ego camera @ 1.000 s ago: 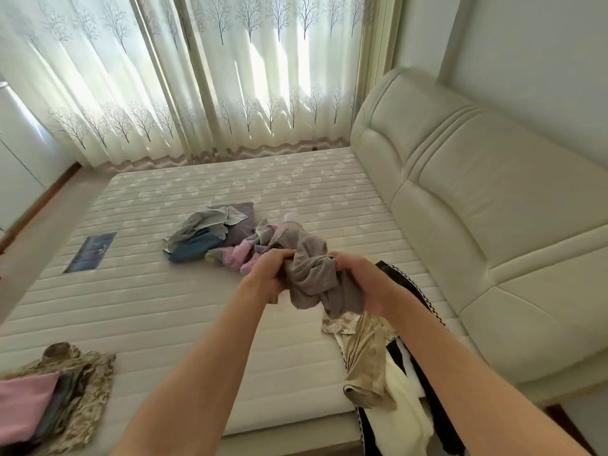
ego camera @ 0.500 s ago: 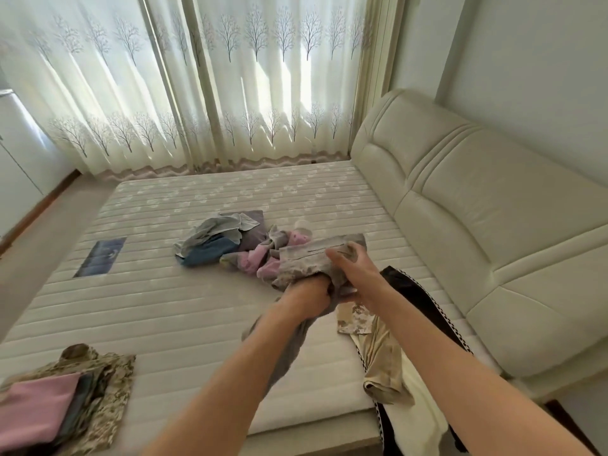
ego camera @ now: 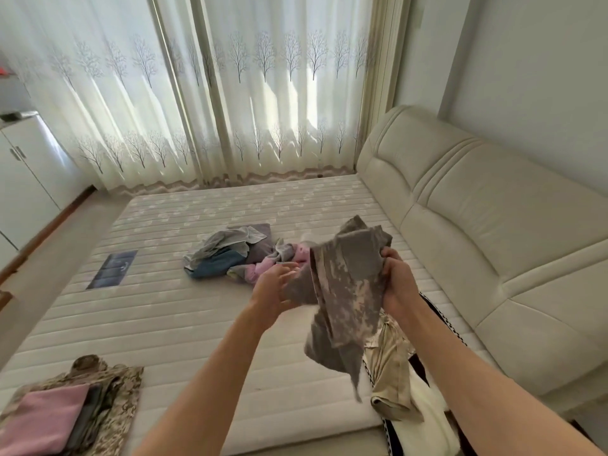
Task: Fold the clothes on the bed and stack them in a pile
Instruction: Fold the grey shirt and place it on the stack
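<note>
You are holding a grey mottled fabric garment [ego camera: 345,291] up in the air above the white quilted mattress of the bed [ego camera: 164,317], near its right edge. Your right hand [ego camera: 396,281] is gripping the garment's right side with fingers curled round the cloth, while your left hand [ego camera: 274,291] is touching its left edge with fingers spread and loosely bent, not closed on it. The garment is hanging crumpled, its lower end dangling over a beige crumpled garment [ego camera: 391,373] lying on a black and white cloth [ego camera: 427,399] at the mattress's near right corner. A loose heap of grey, blue and pink clothes [ego camera: 237,255] is lying mid-mattress. A folded stack with a pink piece on camouflage fabric [ego camera: 65,416] is sitting at the near left corner.
</note>
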